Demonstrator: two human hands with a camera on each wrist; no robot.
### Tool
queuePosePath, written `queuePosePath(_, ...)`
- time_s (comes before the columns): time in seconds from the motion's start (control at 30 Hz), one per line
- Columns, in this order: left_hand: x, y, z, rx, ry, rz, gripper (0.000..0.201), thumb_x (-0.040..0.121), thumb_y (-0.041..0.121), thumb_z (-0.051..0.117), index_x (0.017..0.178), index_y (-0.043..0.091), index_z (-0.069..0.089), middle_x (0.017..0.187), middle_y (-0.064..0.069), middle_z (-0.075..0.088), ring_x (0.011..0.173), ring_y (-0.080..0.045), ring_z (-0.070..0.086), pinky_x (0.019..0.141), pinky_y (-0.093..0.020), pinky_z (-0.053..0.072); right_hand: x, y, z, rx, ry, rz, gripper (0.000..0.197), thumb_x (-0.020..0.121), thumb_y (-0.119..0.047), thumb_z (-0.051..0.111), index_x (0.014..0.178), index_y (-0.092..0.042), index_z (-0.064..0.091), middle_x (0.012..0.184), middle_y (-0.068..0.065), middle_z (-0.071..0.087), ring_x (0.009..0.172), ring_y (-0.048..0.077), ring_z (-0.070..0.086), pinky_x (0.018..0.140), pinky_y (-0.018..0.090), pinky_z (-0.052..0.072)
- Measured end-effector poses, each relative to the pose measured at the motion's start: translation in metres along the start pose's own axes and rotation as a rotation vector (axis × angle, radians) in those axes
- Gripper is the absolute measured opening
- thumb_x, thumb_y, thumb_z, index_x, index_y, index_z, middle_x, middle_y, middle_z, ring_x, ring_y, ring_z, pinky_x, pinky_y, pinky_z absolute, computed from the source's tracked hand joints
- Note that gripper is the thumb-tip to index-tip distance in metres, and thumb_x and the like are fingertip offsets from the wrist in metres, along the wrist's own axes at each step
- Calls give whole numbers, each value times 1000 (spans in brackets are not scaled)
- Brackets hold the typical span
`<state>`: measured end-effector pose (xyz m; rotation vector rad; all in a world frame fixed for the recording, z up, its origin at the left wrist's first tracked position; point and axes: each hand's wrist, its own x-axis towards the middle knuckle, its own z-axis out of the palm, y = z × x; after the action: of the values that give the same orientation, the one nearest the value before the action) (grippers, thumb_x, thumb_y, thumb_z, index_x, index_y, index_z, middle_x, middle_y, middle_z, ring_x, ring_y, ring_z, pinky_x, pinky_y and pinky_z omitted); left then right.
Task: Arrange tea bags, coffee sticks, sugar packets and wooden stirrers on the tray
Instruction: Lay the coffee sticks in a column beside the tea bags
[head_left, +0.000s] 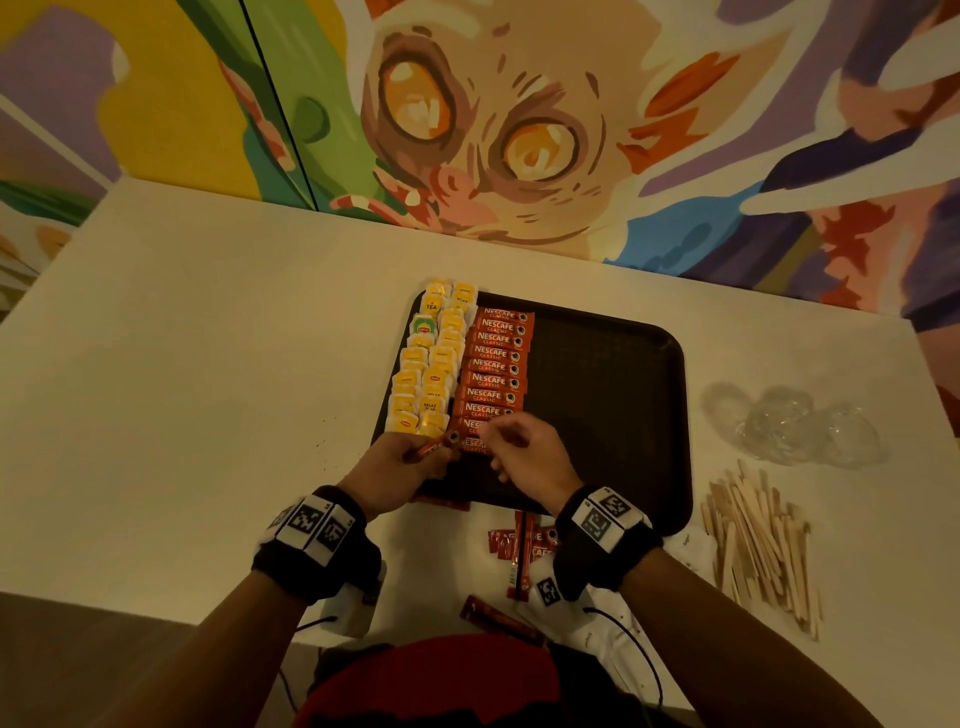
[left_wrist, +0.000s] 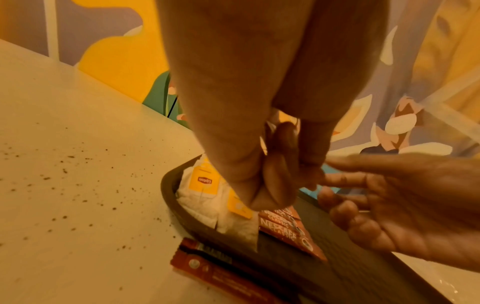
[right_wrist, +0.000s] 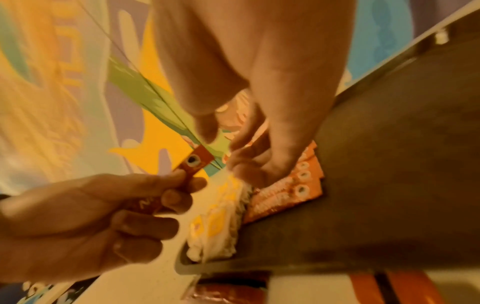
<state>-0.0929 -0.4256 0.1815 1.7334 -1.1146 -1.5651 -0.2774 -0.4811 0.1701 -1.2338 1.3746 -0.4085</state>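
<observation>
The left hand (head_left: 396, 470) pinches a red coffee stick (right_wrist: 191, 164) beside the right hand (head_left: 524, 453), whose bent fingers touch the coffee sticks (head_left: 493, 374) on the black tray (head_left: 613, 415), on a white table (head_left: 208, 364) by a painted wall (head_left: 493, 130).

Tray (head_left: 597, 415): dark matt plastic, fine textured floor. Coffee sticks (head_left: 493, 366): glossy red foil. Tea bags (head_left: 423, 374): crinkled white paper, yellow tags. Stirrers (head_left: 763, 545): pale bare wood. Table (head_left: 208, 364): smooth, matt, speckled.
</observation>
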Motion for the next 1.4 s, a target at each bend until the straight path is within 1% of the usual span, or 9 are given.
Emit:
queuePosePath(0.1,-3,3,-2,85,-126,-17,25,96,26,56,79,10,64,76,-6,59,58,-11,50,52,-20,45,-9,-10,2,36,-145,-151,13,90,-23,69,102,-25,67,108,0,68,79,8,66,65,24,56)
queuePosePath(0.2,-5,5,-2,47,-161,-18,26,95,25,57,77,9,67,70,-3,59,56,-10,49,52,-20,44,-11,-11,2,7,-139,-194,11,90,-13,69,100,-17,71,96,3,70,72,5,65,63,21,55)
queuePosePath(0.43,-7,-1,-8,-75,78,26,19,95,14,56,94,0,69,80,-12,72,54,-11,60,53,-21,50,-8,-5,-4,125,-57,-79,8,91,-9,66,97,-13,70,91,4,68,71,11,65,70,26,58)
queuePosePath(0.57,-7,2,-6,-76,171,43,18,93,11,60,87,-1,71,64,-3,70,50,-9,59,52,-22,53,-8,-3,-3,209,-31,-24,11,91,-4,65,94,-13,68,90,5,68,71,10,65,68,25,58)
queuePosePath(0.7,-7,2,-3,-153,181,14,20,91,14,63,84,-3,71,72,-15,70,54,-16,60,54,-27,54,-7,1,-4,320,-17,73,9,91,-2,64,93,-10,69,91,8,67,72,11,64,67,24,57)
queuePosePath(0.8,-5,0,0,-171,210,-13,19,91,15,64,82,0,72,71,-14,70,57,-19,61,55,-28,55,-8,4,-5,343,-14,119,8,91,-3,64,93,-10,69,95,9,67,76,13,64,71,27,57)
queuePosePath(1.1,-5,-17,-7,186,257,-20,18,92,28,62,89,13,71,69,2,67,52,-3,60,53,-15,46,-1,24,-12,221,110,294,13,90,-6,66,103,-7,67,96,12,70,80,17,69,75,31,60)
queuePosePath(1.3,-15,-37,-6,559,121,36,17,91,25,63,104,19,73,94,5,70,82,-8,61,81,-25,51,4,25,-7,165,141,359,5,87,-4,69,89,-9,68,90,12,71,77,19,71,77,35,61)
queuePosePath(1.4,-18,-46,-3,664,74,26,20,92,25,61,109,24,72,105,2,70,90,-10,61,86,-26,51,6,24,-3,149,148,377,5,86,-2,70,89,-6,67,87,13,71,73,18,70,74,32,61)
